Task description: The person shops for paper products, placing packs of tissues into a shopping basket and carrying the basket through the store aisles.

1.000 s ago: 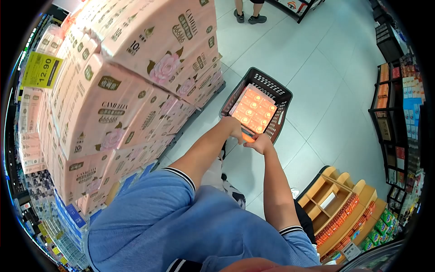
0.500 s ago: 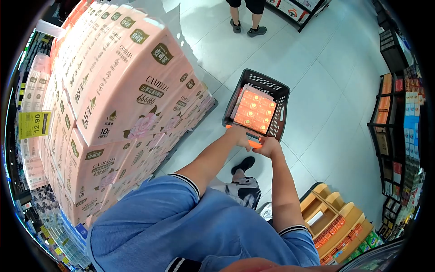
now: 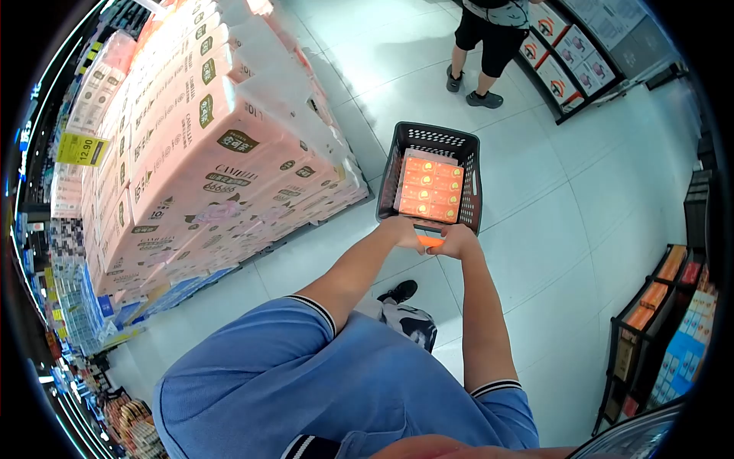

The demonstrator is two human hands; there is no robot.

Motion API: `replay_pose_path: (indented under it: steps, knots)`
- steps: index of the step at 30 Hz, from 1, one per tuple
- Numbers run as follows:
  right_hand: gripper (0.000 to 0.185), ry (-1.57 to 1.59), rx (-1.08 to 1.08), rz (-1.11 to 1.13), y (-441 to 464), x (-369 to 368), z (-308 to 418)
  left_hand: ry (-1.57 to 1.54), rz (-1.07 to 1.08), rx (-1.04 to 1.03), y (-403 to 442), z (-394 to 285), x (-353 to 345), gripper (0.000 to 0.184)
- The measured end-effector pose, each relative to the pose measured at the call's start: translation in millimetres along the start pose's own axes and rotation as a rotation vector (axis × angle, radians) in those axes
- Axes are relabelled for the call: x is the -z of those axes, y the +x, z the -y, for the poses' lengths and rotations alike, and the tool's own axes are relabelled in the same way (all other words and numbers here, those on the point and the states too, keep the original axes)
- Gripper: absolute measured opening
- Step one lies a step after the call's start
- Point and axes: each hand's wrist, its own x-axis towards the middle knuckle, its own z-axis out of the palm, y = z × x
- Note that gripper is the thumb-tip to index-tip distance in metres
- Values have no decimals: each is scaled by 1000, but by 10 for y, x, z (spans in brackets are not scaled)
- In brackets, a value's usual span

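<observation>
In front of me is a black shopping basket (image 3: 475,183) with perforated sides. Both my hands grip its orange handle (image 3: 430,241) at the near end. My left hand (image 3: 401,232) is closed around the left part of the handle, and my right hand (image 3: 459,241) around the right part. Inside the basket lies an orange pack of several small boxes or tissue packets (image 3: 430,189) with yellow marks. A paler pink pack shows partly beneath it.
A tall stack of pink tissue packs (image 3: 176,153) on a low base fills the left, with a yellow price tag (image 3: 82,149). Ahead, a person in black shorts (image 3: 489,50) stands beside a display shelf (image 3: 569,57). Black shelves (image 3: 650,306) with boxes are at right. Pale floor tiles (image 3: 535,214) lie between.
I have moved forward with the basket and my view has turned. The tissue stack has shifted in view, the person ahead appears closer, and the wooden display at lower right has left the view.
</observation>
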Motion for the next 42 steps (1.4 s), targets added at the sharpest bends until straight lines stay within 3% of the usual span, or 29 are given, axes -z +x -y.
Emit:
replay_pose_path:
  steps: [2, 8, 13, 16, 17, 19, 21, 23, 28, 30, 36, 42]
  knots:
    - [86, -32, 17, 26, 192, 195, -98, 15, 58, 47, 60, -121, 248, 84]
    - [85, -74, 54, 66, 730, 889, -113, -88, -31, 97, 448, -91, 824, 74]
    - [82, -123, 50, 76, 1264, 1351, -65, -92, -57, 40, 897, 138, 1290, 79]
    - [84, -87, 89, 50, 1523, 1657, -66, -138, -272, 52, 1125, 213, 1475, 88]
    - [84, -92, 96, 52, 1672, 1784, -64, -143, -277, 58, 1238, 256, 1621, 88]
    - [85, -160, 95, 87, 1933, 1938, -55, -168, -31, 144, 1165, 218, 2076, 89]
    - [86, -180, 103, 103, 2117, 2160, 12, -202, 30, 187, 1192, 238, 2362, 89]
    - [85, -168, 132, 89, 2318, 2341, 7, -195, -174, 149, 1337, 317, 2462, 83]
    - [81, -215, 195, 141, 2919, 2804, 76, -203, -190, 201, 1725, 493, 2942, 85]
    - [80, -247, 203, 220, 3133, 3069, 195, -272, -40, 205, 1865, 587, 3199, 85]
    - [76, -321, 285, 306, 3784, 3757, 371, -368, -214, 254, 2222, 750, 3654, 79]
    - [72, -397, 367, 283, 4588, 4305, 462, -465, -234, 361, 2650, 938, 4330, 73]
